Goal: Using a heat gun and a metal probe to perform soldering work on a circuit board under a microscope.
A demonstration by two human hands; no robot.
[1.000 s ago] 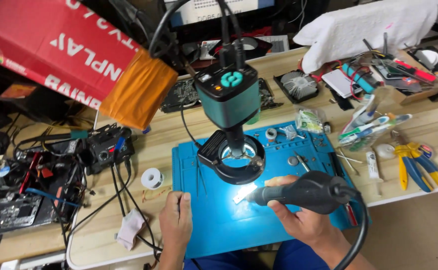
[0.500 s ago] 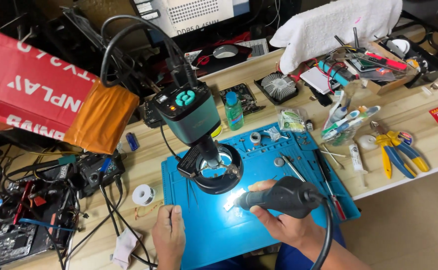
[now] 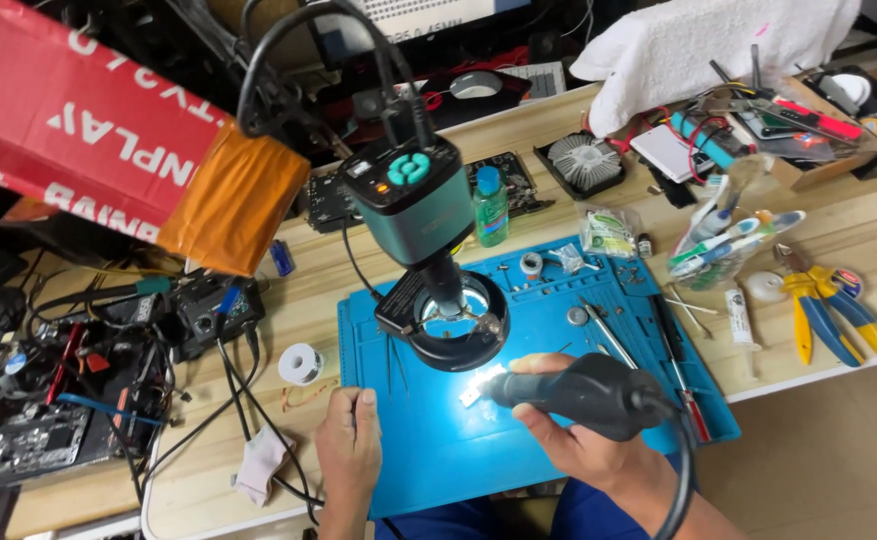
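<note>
My right hand (image 3: pixel 584 445) grips a black hot-air wand (image 3: pixel 579 392) whose nozzle points left at a small brightly lit part (image 3: pixel 471 395) on the blue work mat (image 3: pixel 439 450). A thick black cable (image 3: pixel 681 480) runs from the wand past my wrist. My left hand (image 3: pixel 351 450) rests flat on the mat's left edge, fingers together, holding nothing. Above the part stands a dark green microscope camera (image 3: pixel 417 200) with a ring light (image 3: pixel 457 322) shining down onto the mat.
A solder roll (image 3: pixel 301 363) lies left of the mat, beside cables and circuit boards (image 3: pixel 29 440). A green bottle (image 3: pixel 490 207), tweezers (image 3: pixel 607 335), yellow-and-blue pliers (image 3: pixel 827 310), toothbrushes (image 3: pixel 734 235), a fan (image 3: pixel 587 160) and a white cloth (image 3: pixel 719 45) crowd the back and right. A red box (image 3: pixel 79 130) overhangs the left.
The view has shifted and moved closer. My right hand still holds the wand aimed at the lit part; my left hand stays on the mat's left edge.
</note>
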